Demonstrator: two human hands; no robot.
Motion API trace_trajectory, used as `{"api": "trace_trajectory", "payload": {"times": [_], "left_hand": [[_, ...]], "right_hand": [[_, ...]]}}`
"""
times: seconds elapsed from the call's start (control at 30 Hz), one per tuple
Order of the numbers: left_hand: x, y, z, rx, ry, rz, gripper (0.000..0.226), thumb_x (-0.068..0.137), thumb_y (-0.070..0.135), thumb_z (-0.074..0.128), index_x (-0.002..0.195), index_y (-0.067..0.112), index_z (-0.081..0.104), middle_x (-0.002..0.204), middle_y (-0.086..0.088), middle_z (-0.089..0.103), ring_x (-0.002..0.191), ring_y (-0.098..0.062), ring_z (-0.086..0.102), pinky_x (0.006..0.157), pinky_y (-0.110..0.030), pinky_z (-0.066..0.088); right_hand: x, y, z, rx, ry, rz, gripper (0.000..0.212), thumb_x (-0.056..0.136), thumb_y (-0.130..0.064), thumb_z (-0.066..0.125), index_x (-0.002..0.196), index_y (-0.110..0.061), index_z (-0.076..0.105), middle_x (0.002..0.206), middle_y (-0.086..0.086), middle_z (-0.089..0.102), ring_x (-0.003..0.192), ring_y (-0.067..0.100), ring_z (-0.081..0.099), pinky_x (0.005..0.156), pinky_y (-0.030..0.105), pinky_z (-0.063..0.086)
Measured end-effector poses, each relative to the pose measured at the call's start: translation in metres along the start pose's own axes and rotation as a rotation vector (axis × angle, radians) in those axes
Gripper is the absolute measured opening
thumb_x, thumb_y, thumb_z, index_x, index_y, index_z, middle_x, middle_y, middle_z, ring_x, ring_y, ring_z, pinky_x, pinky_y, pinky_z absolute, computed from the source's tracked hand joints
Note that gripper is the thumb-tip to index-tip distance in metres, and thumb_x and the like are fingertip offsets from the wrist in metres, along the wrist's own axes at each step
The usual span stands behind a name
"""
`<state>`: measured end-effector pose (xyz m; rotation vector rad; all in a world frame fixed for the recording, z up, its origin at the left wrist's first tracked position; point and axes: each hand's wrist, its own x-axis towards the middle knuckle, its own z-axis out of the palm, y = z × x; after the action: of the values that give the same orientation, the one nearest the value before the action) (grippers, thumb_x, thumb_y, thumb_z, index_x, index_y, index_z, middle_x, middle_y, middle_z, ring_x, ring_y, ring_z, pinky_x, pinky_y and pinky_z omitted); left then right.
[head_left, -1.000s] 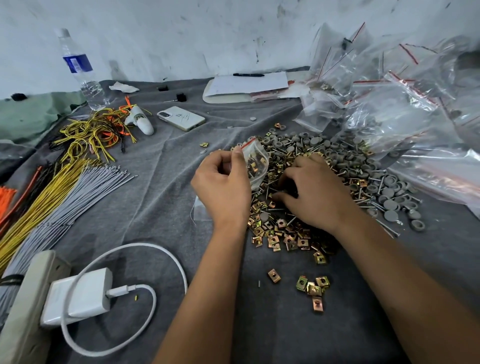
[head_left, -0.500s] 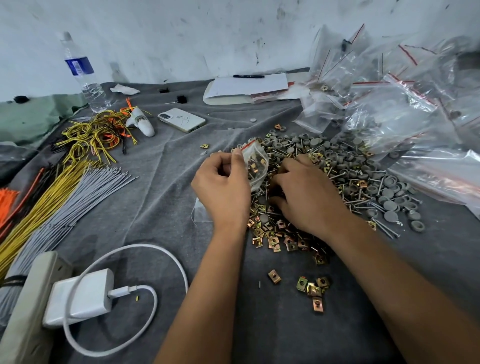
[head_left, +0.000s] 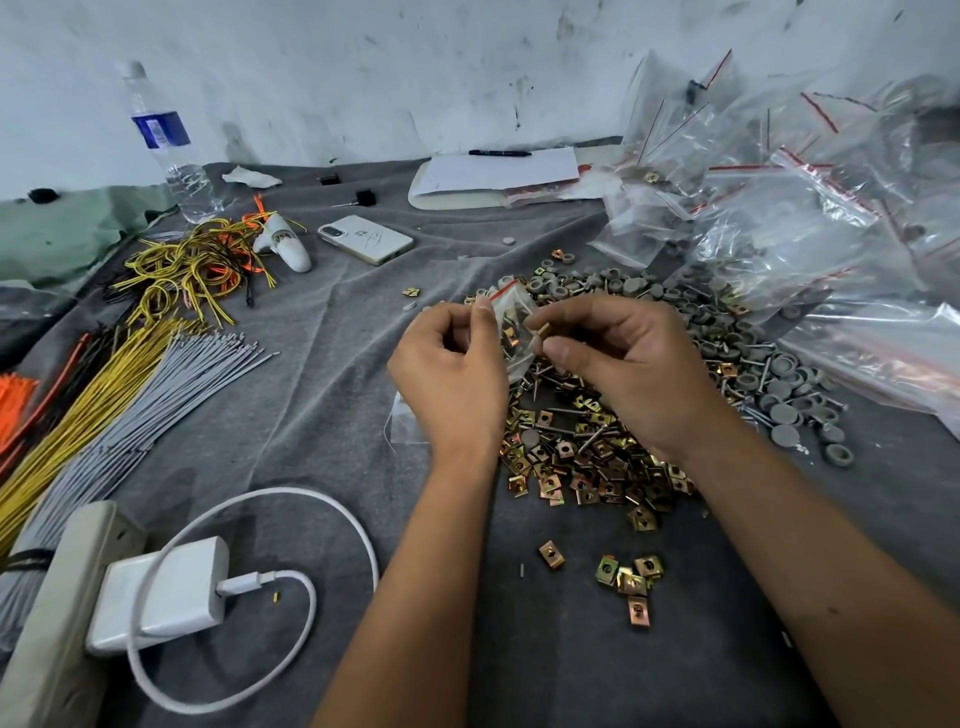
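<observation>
**A:** What is laid nearest?

**B:** A white charger (head_left: 161, 592) is plugged into a power strip (head_left: 57, 597) at the near left. A few stray clips (head_left: 628, 577) are scattered on the grey cloth (head_left: 322, 395), just short of the main clip pile (head_left: 582, 462).

**A:** How is the bag held?

**B:** The small zip bag (head_left: 511, 322) is pinched at its red-striped rim by the left hand (head_left: 452, 374), above the far edge of the pile. The mouth is kept up and turned towards the other hand, presumably so that it can be fed easily.

**A:** And the other hand?

**B:** One brass clip (head_left: 543, 330) is gripped between the thumb and fingers (head_left: 563, 356) of the right hand (head_left: 623, 364), right at the bag's mouth. It is judged to be on the point of being dropped in. Some clips can be seen inside already.

**A:** What is kept farther off?

**B:** Grey caps (head_left: 779, 374) mixed with nails are heaped just beyond the hands, within easy reach. Clear bags (head_left: 810, 218) are piled at the far right. Wire bundles (head_left: 130, 384) are laid out to the left. A phone (head_left: 366, 239) and a water bottle (head_left: 166, 145) are set well apart, towards the wall, probably to keep them out of the way.
</observation>
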<state>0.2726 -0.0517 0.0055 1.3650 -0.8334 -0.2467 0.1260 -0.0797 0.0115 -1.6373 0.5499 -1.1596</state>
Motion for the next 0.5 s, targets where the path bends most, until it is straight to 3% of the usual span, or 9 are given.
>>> {"api": "trace_trajectory", "payload": {"times": [0.2,0.37,0.5], "left_hand": [[-0.0003,-0.0025,0.0016,0.013,-0.033,0.051,0.027,0.094,0.024,0.069,0.070,0.011,0.070,0.064,-0.010,0.063,0.066,-0.033,0.059,0.064,-0.051,0.050],[-0.0026,-0.0040,0.0053,0.080,-0.105,0.193,0.020,0.089,0.030,0.070,0.072,0.020,0.070,0.065,0.006,0.061,0.063,-0.011,0.055,0.060,-0.037,0.048],[-0.0045,-0.0061,0.0072,0.123,-0.162,0.303,0.015,0.089,0.030,0.073,0.075,0.023,0.072,0.069,0.009,0.063,0.066,-0.008,0.057,0.062,-0.035,0.050]], "right_hand": [[0.0006,0.0030,-0.0011,-0.228,0.080,-0.093,0.019,0.085,-0.002,0.080,0.100,-0.012,0.078,0.092,-0.001,0.078,0.090,0.012,0.074,0.082,0.023,0.057],[0.0011,0.0035,-0.0052,-0.556,0.209,-0.243,0.016,0.084,-0.011,0.083,0.100,-0.011,0.080,0.094,-0.005,0.077,0.090,0.006,0.072,0.082,0.029,0.060],[0.0010,0.0062,-0.0067,-0.765,0.190,-0.267,0.025,0.080,-0.013,0.087,0.104,-0.012,0.080,0.099,-0.003,0.077,0.091,0.009,0.071,0.084,0.036,0.059]]}}
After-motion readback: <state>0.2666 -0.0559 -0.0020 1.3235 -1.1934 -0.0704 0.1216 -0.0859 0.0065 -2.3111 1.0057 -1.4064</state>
